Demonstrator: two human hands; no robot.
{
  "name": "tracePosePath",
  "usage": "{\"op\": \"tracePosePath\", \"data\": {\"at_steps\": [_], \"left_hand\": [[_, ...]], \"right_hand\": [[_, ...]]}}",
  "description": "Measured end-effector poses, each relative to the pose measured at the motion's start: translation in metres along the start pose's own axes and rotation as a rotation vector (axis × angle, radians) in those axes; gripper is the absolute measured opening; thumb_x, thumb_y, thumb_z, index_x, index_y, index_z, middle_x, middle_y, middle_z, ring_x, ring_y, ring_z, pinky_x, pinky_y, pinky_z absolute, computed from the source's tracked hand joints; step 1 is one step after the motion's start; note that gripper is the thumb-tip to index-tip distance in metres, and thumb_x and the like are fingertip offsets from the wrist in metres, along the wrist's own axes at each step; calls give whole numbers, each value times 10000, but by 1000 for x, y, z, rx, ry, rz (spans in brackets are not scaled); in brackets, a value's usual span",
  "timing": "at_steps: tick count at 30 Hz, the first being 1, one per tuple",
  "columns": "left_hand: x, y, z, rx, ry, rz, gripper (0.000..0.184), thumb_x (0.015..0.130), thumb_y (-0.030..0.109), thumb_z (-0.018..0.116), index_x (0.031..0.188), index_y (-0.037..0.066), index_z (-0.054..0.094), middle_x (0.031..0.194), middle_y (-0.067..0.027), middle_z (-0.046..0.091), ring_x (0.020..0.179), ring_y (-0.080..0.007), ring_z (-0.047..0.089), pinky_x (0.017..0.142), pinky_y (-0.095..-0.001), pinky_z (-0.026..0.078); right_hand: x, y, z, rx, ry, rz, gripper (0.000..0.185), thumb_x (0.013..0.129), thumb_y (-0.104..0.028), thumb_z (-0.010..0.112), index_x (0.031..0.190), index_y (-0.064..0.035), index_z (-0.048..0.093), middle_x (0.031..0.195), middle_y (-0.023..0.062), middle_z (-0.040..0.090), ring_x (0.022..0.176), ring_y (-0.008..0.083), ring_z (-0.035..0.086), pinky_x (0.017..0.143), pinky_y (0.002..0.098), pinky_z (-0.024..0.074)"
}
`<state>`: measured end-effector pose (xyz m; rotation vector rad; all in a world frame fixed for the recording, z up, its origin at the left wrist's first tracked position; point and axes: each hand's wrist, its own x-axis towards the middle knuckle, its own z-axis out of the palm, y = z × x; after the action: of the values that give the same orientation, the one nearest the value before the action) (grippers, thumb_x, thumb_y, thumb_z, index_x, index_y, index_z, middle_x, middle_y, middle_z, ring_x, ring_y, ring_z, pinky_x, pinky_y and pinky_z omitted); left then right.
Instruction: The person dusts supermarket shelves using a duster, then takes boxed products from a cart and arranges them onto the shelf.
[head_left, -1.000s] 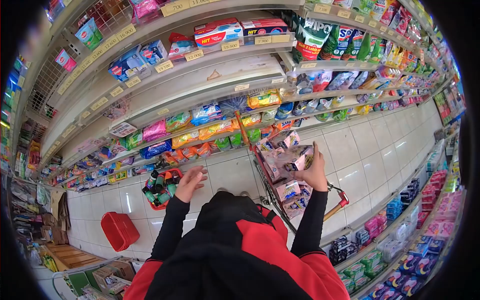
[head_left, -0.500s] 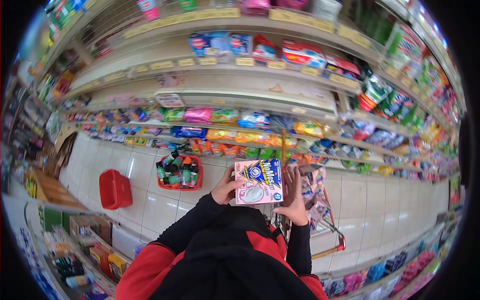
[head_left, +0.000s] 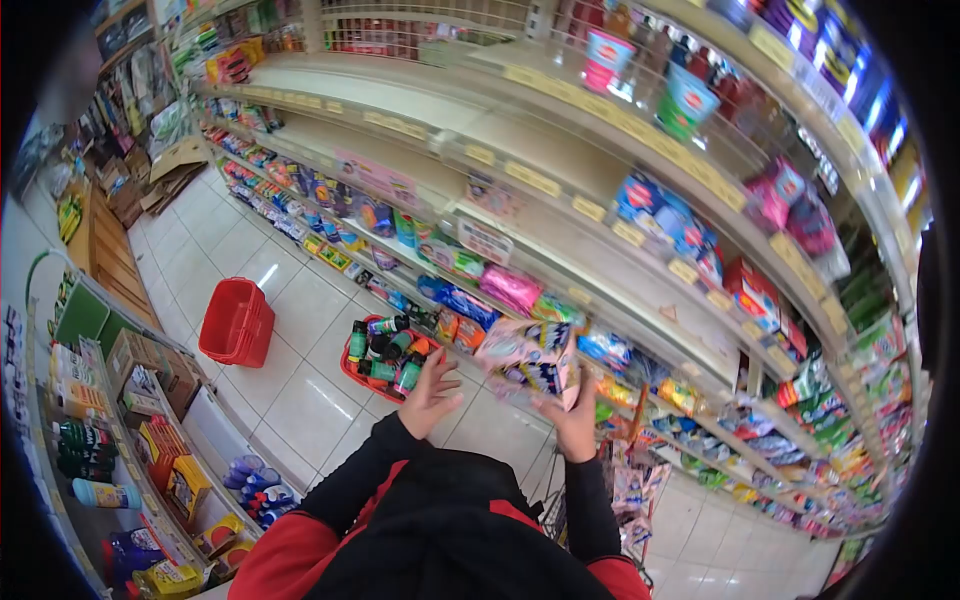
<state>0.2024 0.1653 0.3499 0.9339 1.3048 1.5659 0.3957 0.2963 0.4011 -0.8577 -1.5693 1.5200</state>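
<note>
1. Head view: long pale metal shelving [head_left: 350,86] runs beyond the grip; keep its lip clear of knuckles.
2. Red plastic basket of bottles [head_left: 353,377], left of the grip.
3. Pink printed package with blue and yellow lettering [head_left: 525,352], tilted, its right end held by the partly closed right hand [head_left: 574,418].
4. Left hand [head_left: 432,397], loosely open, holding nothing, beside the package; supporting its free end should steady it.

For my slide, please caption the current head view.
Right hand holding a pink pack before store shelves, left hand open.

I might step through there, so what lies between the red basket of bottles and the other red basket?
Bare floor tiles lie between the basket of bottles and the other red basket, as the head view shows.
</note>
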Motion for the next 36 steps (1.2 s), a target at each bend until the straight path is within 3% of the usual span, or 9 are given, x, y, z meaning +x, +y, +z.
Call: {"op": "tracePosePath", "data": {"at_steps": [3,5,8,13,21,29,33,34,36], "left_hand": [[1,-8,-73,66,186,-37,683,765,208,573,1278,76,143,1193,-159,360,974,-220,483,775,-319,407],[0,-11,-116,42,278,-106,632,772,207,566,1259,61,191,1175,-155,378,941,-203,498,749,-302,419],[-5,-11,-154,-42,375,-182,568,776,209,560,1224,40,253,1154,-147,400,881,-171,510,714,-280,430],[-15,-6,-197,55,326,-270,539,787,323,513,1219,88,291,1181,-99,401,1000,-191,449,783,-331,395],[-11,-13,-235,-19,468,-339,484,785,315,533,1167,67,369,1096,-84,460,915,-143,473,712,-268,409],[26,-12,-248,-74,549,-337,472,794,299,530,1162,50,372,1096,-79,460,936,-146,464,732,-270,406],[59,-1,-250,-84,551,-325,484,792,287,538,1166,34,364,1097,-84,459,939,-147,463,729,-261,405],[66,2,-251,-83,551,-321,487,791,284,540,1168,32,362,1098,-85,459,938,-147,463,727,-259,405],[81,-1,-254,-50,544,-308,458,802,300,511,1163,57,370,1112,-79,451,955,-158,475,743,-280,407]], "right_hand": [[58,-11,27,-189,153,-210,794,532,-16,654,1198,46,227,1128,138,369,1004,183,410,853,278,343],[95,2,34,-358,269,-399,760,532,-32,680,1165,44,266,1099,161,385,998,204,425,854,296,350],[128,24,36,-602,361,-504,709,532,-17,672,1144,13,315,1121,174,385,1048,277,400,901,338,311],[164,59,46,-769,415,-648,684,527,28,643,1137,-32,340,1158,179,358,1102,344,336,928,380,283],[235,75,69,-795,373,-655,675,558,48,617,1161,-6,319,1166,181,357,1090,320,356,934,349,274],[297,93,92,-394,73,-460,684,574,-17,701,1145,16,325,1119,150,388,1053,227,407,869,310,361],[313,77,116,-405,3,-302,640,575,-41,722,1106,29,371,1069,127,437,958,211,483,799,301,421],[324,82,120,-440,4,-396,578,577,-74,731,1051,45,422,995,132,497,882,203,526,755,298,442],[331,75,130,-578,27,-349,495,578,-98,734,980,40,479,922,135,537,843,205,546,737,294,445]]}}
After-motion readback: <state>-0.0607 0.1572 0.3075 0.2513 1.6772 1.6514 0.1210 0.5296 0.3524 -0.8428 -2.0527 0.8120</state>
